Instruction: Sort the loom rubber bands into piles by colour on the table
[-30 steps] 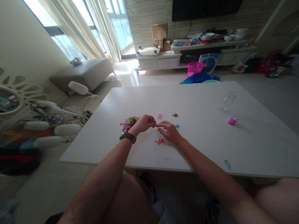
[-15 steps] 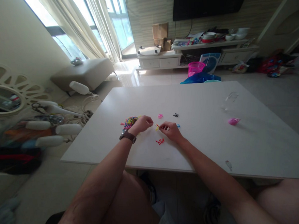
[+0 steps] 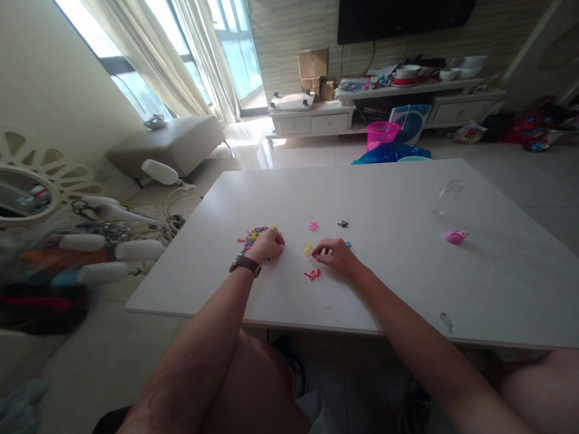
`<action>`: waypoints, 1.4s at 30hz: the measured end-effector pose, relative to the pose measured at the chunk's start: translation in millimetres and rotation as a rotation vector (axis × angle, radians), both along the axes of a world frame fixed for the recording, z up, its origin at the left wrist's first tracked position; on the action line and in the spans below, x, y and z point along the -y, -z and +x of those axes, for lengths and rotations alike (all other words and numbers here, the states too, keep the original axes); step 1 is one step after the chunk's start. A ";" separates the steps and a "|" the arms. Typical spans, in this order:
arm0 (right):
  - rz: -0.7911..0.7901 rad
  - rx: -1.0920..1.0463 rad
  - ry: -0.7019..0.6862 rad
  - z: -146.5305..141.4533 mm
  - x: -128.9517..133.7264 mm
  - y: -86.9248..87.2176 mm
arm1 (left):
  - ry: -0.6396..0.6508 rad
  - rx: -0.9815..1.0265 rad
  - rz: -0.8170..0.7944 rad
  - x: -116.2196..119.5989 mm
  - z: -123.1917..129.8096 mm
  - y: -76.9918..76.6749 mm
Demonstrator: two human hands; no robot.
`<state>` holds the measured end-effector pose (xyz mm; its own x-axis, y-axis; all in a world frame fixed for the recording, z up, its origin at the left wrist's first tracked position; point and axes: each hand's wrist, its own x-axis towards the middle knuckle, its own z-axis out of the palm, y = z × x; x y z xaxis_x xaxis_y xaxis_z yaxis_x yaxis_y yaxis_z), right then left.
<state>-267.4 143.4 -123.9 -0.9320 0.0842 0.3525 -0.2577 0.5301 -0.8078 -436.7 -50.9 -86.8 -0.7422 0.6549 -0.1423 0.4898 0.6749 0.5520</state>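
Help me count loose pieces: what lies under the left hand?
Around the left hand, part of a multicoloured pile of small pieces shows on the white table. Whatever lies directly beneath the hand is covered, so I cannot tell what is there.

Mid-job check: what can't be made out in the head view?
Head view:
Multicoloured pile of small pieces: partly hidden by the left hand.
Small blue pieces: partly behind the right hand, count unclear.
Whether either hand holds a piece: too small to tell.
Black rectangular television: top cut off by image edge.
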 end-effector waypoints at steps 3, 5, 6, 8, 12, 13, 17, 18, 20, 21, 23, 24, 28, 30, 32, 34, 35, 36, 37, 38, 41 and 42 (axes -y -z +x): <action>0.017 -0.014 -0.056 1.4 0.4 -3.0 | 0.005 0.001 -0.016 0.1 -0.5 0.5; 0.021 -0.019 -0.084 2.4 1.4 -4.7 | 0.015 0.003 -0.037 -0.3 -1.0 0.3; 0.023 -0.020 -0.099 2.8 1.9 -5.3 | 0.018 0.004 -0.042 -0.5 -1.1 -0.2; 0.022 -0.022 -0.127 3.2 2.5 -5.6 | 0.015 0.005 -0.050 -1.0 -0.9 -1.9; 0.018 -0.021 -0.172 2.6 2.1 -3.6 | 0.009 0.005 -0.085 -1.4 1.7 -7.5; 0.021 -0.018 -0.181 2.3 1.8 -2.9 | 0.009 0.006 -0.093 -1.4 2.5 -9.1; 0.020 -0.008 -0.208 1.9 1.0 -0.6 | 0.016 0.008 -0.108 -2.2 4.7 -13.5; 0.018 -0.008 -0.217 2.1 1.0 -0.5 | 0.016 0.002 -0.105 -2.6 4.8 -14.1; 0.022 -0.004 -0.239 2.6 1.1 -0.7 | 0.009 -0.017 -0.095 -3.5 4.5 -14.6; 0.028 0.002 -0.254 2.9 1.2 -1.2 | 0.004 -0.026 -0.089 -3.9 4.3 -14.6; 0.040 0.020 -0.282 3.4 1.6 -2.4 | -0.004 -0.032 -0.073 -4.6 3.8 -14.3; 0.044 0.025 -0.289 3.6 1.8 -3.1 | -0.005 -0.025 -0.059 -4.8 3.8 -14.2; 0.033 -0.006 -0.234 3.9 2.3 -5.0 | 0.001 0.055 0.040 -5.0 5.5 -14.0; 0.033 -0.042 -0.179 3.9 2.8 -5.1 | 0.018 0.119 0.104 -5.6 7.9 -14.1; 0.044 -0.074 -0.126 4.0 3.6 -4.7 | 0.047 0.213 0.164 -7.0 11.2 -14.0; 0.067 -0.097 -0.092 4.1 4.8 -3.8 | 0.095 0.325 0.230 -9.4 14.5 -13.4; 0.081 -0.105 -0.084 4.2 5.5 -3.2 | 0.126 0.373 0.262 -10.8 15.9 -12.9; 0.094 -0.112 -0.078 4.3 6.1 -2.7 | 0.160 0.410 0.289 -12.3 16.9 -12.1; 0.106 -0.117 -0.074 4.3 6.7 -2.3 | 0.194 0.433 0.309 -13.9 17.4 -11.2; 0.115 -0.119 -0.072 4.3 7.3 -2.0 | 0.225 0.445 0.318 -15.4 17.6 -10.1; 0.121 -0.120 -0.077 4.0 8.4 -1.8 | 0.287 0.427 0.312 -19.2 16.7 -7.7; 0.119 -0.121 -0.079 3.8 8.6 -2.0 | 0.295 0.416 0.311 -20.0 16.4 -7.4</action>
